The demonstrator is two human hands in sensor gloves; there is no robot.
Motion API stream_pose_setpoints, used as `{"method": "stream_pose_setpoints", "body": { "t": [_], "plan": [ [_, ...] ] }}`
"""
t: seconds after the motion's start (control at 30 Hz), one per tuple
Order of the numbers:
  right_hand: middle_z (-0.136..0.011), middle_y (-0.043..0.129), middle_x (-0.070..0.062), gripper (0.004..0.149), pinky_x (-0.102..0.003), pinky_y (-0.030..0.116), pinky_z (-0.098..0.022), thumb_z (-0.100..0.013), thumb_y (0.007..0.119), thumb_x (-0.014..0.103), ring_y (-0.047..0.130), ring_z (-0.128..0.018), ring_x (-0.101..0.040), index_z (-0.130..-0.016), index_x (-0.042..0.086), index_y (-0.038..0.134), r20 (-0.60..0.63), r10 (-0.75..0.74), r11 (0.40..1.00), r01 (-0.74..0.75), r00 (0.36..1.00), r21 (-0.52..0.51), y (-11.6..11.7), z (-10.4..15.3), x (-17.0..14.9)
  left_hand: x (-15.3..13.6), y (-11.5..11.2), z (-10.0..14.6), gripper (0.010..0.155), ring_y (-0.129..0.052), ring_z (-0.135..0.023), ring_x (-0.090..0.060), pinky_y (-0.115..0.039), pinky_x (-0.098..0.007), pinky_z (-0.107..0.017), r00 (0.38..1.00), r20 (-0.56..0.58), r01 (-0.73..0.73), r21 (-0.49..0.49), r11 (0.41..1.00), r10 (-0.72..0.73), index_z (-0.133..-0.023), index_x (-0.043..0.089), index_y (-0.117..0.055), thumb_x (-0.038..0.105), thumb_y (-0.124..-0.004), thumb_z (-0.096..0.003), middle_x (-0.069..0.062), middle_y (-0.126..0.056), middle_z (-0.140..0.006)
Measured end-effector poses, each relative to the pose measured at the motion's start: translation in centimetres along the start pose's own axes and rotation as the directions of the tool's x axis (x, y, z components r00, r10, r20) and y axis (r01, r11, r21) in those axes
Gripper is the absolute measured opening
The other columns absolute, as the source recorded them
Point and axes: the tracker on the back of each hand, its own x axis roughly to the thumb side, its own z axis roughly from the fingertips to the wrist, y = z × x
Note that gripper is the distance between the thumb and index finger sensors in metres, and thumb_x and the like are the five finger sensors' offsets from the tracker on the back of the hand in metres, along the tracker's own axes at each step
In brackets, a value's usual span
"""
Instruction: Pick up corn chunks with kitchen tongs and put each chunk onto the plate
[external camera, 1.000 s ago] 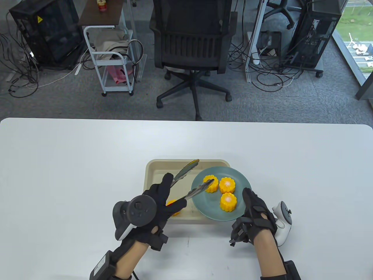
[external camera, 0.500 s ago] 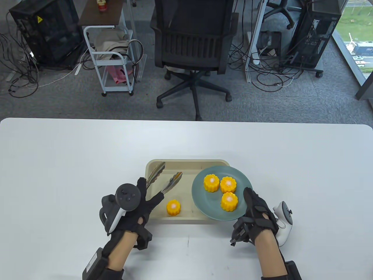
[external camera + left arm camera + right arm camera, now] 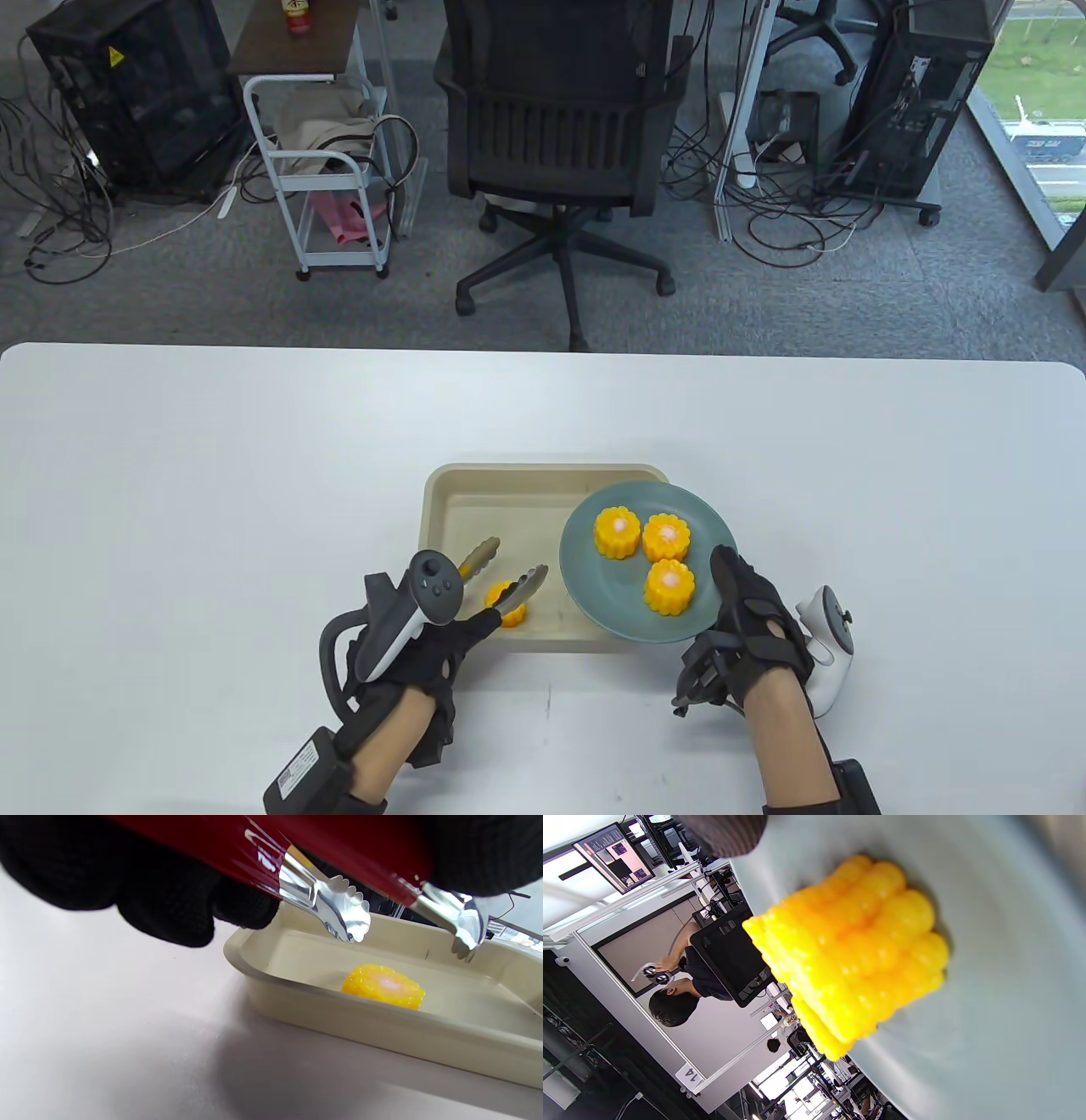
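Left hand [image 3: 424, 654] low near the front left corner of the tray [image 3: 441, 509], fingers curled tight round the red handles of the tongs [image 3: 505, 581]. Tong tips spread apart, one on each side of the last corn chunk [image 3: 512, 613] in the tray, up above it and not touching it in the left wrist view. Chunk [image 3: 384, 986] flat on the tray floor, close to the front wall.

Right hand [image 3: 747, 620] at the near right edge of the plate [image 3: 611, 607], thumb up on the rim, other fingers curled under and out of sight. Holding the plate edge. Three corn chunks [image 3: 649, 548] on the plate, close together, the near one [image 3: 852, 955] big and yellow in the right wrist view.

Half a second ago, left hand farther up and to the left, tongs pointing up into the empty back of the tray, away from the chunk. Now pulled down and turned, tips right over the chunk. A full second ago, tongs out over the plate by a chunk there. Right hand and plate same as before.
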Motion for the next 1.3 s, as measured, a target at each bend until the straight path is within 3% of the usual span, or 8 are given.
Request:
{"method": "stream_pose_setpoints", "body": {
  "t": [0.27, 0.37, 0.6, 0.83, 0.97, 1.1, 1.23, 1.3],
  "plan": [
    [-0.093, 0.082, -0.023, 0.056, -0.046, 0.094, -0.047, -0.053, 0.064, 0.037, 0.098, -0.073, -0.042, -0.102, 0.012, 0.054, 0.001, 0.009, 1.000, -0.009, 1.000, -0.004, 0.0, 0.0, 0.0, 0.2, -1.1, -0.7, 0.088, -0.101, -0.043, -0.033, -0.085, -0.053, -0.032, 0.998, -0.008, 0.060, -0.028, 0.998, -0.060, -0.111, 0.029, -0.058, 0.075, -0.070, -0.0369, -0.013, -0.089, -0.085],
    [-0.093, 0.082, -0.023, 0.056, -0.046, 0.094, -0.047, -0.053, 0.064, 0.037, 0.098, -0.074, -0.042, -0.102, 0.012, 0.054, 0.000, 0.010, 1.000, -0.010, 1.000, -0.004, 0.0, -0.1, -0.1, 0.2, -0.9, -0.8, 0.085, -0.104, -0.037, -0.032, -0.087, -0.051, -0.029, 0.997, -0.006, 0.074, 0.018, 0.997, -0.074, -0.109, 0.029, -0.062, 0.073, -0.072, -0.0368, -0.011, -0.093, -0.079],
    [-0.093, 0.081, -0.023, 0.056, -0.046, 0.094, -0.047, -0.053, 0.064, 0.037, 0.098, -0.073, -0.042, -0.102, 0.011, 0.054, -0.002, 0.020, 1.000, -0.021, 1.000, -0.010, -0.1, -0.1, -0.1, -0.5, -0.5, -1.6, 0.076, -0.109, -0.027, -0.029, -0.091, -0.049, -0.023, 1.000, 0.011, 0.027, 0.051, 0.998, -0.028, -0.102, 0.035, -0.077, 0.073, -0.075, -0.0357, -0.009, -0.102, -0.071],
    [-0.093, 0.082, -0.023, 0.056, -0.046, 0.094, -0.047, -0.053, 0.064, 0.037, 0.098, -0.074, -0.042, -0.102, 0.012, 0.054, -0.001, 0.017, 1.000, -0.017, 1.000, -0.010, -0.1, -0.2, -0.1, -2.1, 0.5, -2.0, 0.074, -0.110, -0.026, -0.029, -0.091, -0.049, -0.022, 0.996, 0.023, -0.090, 0.059, 0.994, 0.089, -0.100, 0.037, -0.079, 0.073, -0.075, -0.0356, -0.009, -0.103, -0.070],
    [-0.093, 0.081, -0.023, 0.056, -0.045, 0.094, -0.047, -0.053, 0.064, 0.037, 0.098, -0.074, -0.042, -0.102, 0.012, 0.054, 0.000, 0.018, 1.000, -0.018, 1.000, -0.019, -0.1, -0.2, -0.1, -2.8, 2.6, -1.1, 0.074, -0.110, -0.026, -0.029, -0.091, -0.050, -0.022, 0.976, 0.078, -0.211, 0.095, 0.973, 0.204, -0.100, 0.037, -0.079, 0.072, -0.075, -0.0355, -0.009, -0.103, -0.070],
    [-0.094, 0.081, -0.023, 0.056, -0.045, 0.094, -0.047, -0.053, 0.063, 0.037, 0.098, -0.074, -0.041, -0.102, 0.012, 0.053, 0.000, 0.024, 0.999, -0.024, 1.000, -0.028, -0.1, -0.2, -0.2, -2.9, 4.8, 0.6, 0.074, -0.110, -0.025, -0.030, -0.091, -0.050, -0.022, 0.950, 0.155, -0.298, 0.199, 0.934, 0.270, -0.100, 0.037, -0.079, 0.072, -0.075, -0.0356, -0.009, -0.104, -0.070],
    [-0.094, 0.081, -0.023, 0.056, -0.045, 0.094, -0.047, -0.053, 0.063, 0.037, 0.098, -0.074, -0.041, -0.102, 0.012, 0.054, -0.007, 0.032, 0.999, -0.032, 0.999, -0.026, 0.0, -0.3, -0.4, -2.0, 6.2, 2.6, 0.073, -0.110, -0.024, -0.030, -0.091, -0.050, -0.021, 0.905, 0.306, -0.389, 0.316, 0.865, 0.295, -0.100, 0.037, -0.079, 0.072, -0.075, -0.0358, -0.009, -0.104, -0.070],
    [-0.094, 0.081, -0.022, 0.056, -0.045, 0.094, -0.047, -0.053, 0.063, 0.038, 0.098, -0.074, -0.041, -0.102, 0.012, 0.053, -0.011, 0.037, 0.999, -0.037, 0.999, -0.025, 0.1, -0.3, -0.5, -1.2, 6.4, 3.5, 0.073, -0.110, -0.023, -0.029, -0.091, -0.050, -0.020, 0.873, 0.390, -0.429, 0.327, 0.842, 0.294, -0.100, 0.037, -0.079, 0.073, -0.074, -0.0355, -0.008, -0.104, -0.069]
  ]
}}
